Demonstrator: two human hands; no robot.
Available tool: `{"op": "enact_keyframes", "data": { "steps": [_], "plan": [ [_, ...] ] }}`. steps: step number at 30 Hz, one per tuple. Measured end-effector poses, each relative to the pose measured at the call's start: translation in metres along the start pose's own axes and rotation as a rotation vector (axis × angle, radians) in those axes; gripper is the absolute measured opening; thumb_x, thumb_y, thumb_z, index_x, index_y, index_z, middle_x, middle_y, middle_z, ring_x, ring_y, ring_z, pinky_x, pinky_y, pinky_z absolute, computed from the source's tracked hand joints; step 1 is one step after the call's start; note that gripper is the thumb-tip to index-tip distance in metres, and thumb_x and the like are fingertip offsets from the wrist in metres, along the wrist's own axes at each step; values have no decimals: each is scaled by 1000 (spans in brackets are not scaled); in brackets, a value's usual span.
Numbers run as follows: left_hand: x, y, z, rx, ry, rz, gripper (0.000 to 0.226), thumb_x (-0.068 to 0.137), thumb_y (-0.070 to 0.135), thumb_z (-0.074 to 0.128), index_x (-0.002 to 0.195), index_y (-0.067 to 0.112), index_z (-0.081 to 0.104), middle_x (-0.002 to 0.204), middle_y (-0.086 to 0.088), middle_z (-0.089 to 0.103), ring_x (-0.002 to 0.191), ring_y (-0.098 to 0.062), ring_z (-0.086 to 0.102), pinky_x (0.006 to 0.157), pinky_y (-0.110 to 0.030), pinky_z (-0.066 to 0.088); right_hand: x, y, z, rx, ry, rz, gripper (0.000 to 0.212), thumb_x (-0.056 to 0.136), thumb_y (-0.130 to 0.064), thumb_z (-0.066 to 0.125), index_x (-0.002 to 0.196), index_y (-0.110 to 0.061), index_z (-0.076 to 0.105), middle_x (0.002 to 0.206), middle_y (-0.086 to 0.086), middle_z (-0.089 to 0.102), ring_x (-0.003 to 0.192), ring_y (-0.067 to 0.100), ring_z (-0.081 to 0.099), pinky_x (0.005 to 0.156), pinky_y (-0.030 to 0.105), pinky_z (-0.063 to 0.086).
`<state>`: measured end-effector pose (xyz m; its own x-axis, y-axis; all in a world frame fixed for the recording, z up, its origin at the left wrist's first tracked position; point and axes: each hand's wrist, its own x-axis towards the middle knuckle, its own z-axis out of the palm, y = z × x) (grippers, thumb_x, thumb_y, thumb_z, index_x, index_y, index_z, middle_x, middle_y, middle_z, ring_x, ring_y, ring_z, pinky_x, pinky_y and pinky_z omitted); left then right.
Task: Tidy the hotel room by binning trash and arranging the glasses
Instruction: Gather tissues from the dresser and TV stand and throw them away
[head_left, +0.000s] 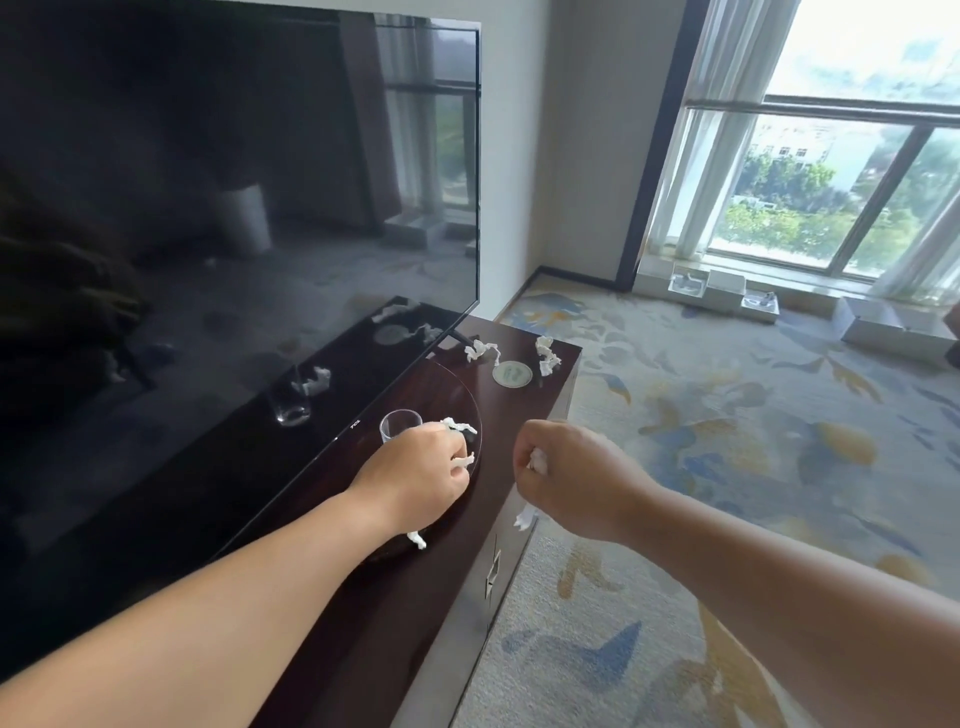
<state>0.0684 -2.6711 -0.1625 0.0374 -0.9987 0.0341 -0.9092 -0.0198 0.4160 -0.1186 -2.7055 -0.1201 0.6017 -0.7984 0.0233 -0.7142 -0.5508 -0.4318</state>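
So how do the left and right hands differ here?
The left hand is down on the cabinet beside the glass; the right hand hovers past the cabinet's edge. The left hand's tissue sticks out between fingers; the right hand's tissue is mostly balled inside. Both grip white tissue.

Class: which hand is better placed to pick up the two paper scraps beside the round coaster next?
Probably the right hand: it hovers free at the cabinet edge, in line with those scraps, though it grips a wad. The left hand is down gripping tissue beside the glass.
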Motion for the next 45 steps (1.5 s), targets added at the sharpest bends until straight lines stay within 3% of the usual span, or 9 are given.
{"op": "enact_keyframes", "data": {
  "steps": [3,6,9,17,25,30,37,41,45],
  "plan": [
    [17,-10,-4,-51,28,-12,8,88,15,48,86,15,55,74,11,48,72,-16,50,59,-29,39,15,1,-5,-20,9,17,6,89,-25,51,87,-26,57,91,-10,55,80,10,50,60,20,36],
    [26,-14,-8,-66,20,5,19,88,17,49,102,22,59,86,12,53,85,-16,56,69,-30,46,25,6,-10,-33,9,28,6,89,-26,51,88,-26,58,92,-11,54,80,10,50,63,23,38],
    [41,-17,-7,-49,28,8,15,87,17,49,95,19,62,93,7,59,87,-18,58,74,-33,48,40,15,-14,-32,1,26,7,89,-26,51,88,-26,58,93,-10,54,82,11,50,67,25,38],
    [86,-6,9,-4,32,-108,15,85,22,49,71,25,50,80,6,56,75,-17,55,67,-37,50,82,67,-23,4,-48,-48,6,86,-26,51,83,-30,56,94,-9,59,88,13,54,76,31,49],
    [133,36,34,41,65,-291,10,85,19,51,75,17,52,83,4,56,77,-20,52,60,-30,36,127,151,-49,44,-129,-169,7,85,-25,52,85,-28,59,93,-8,61,85,13,55,73,30,48],
    [150,53,37,71,110,-386,8,86,16,50,80,17,55,87,4,56,81,-21,55,69,-34,47,147,186,-62,62,-155,-221,9,85,-25,52,86,-28,61,93,-8,62,82,14,56,70,29,48],
    [167,48,29,62,168,-531,9,80,14,52,83,21,55,89,7,50,78,-15,53,68,-34,49,183,197,-60,98,-193,-299,9,84,-24,53,79,-31,57,90,-9,59,78,11,57,67,28,46],
    [178,35,32,86,203,-571,8,81,10,50,77,16,53,88,6,44,70,-12,49,56,-26,39,211,193,-52,86,-220,-332,7,82,-25,54,78,-31,57,89,-10,60,81,11,55,73,31,50],
    [195,15,34,82,275,-567,13,78,3,46,72,14,49,89,5,42,70,-10,43,54,-25,37,239,183,-50,64,-259,-355,9,84,-24,52,82,-30,59,91,-12,58,83,11,57,74,32,52]
  ]
}}
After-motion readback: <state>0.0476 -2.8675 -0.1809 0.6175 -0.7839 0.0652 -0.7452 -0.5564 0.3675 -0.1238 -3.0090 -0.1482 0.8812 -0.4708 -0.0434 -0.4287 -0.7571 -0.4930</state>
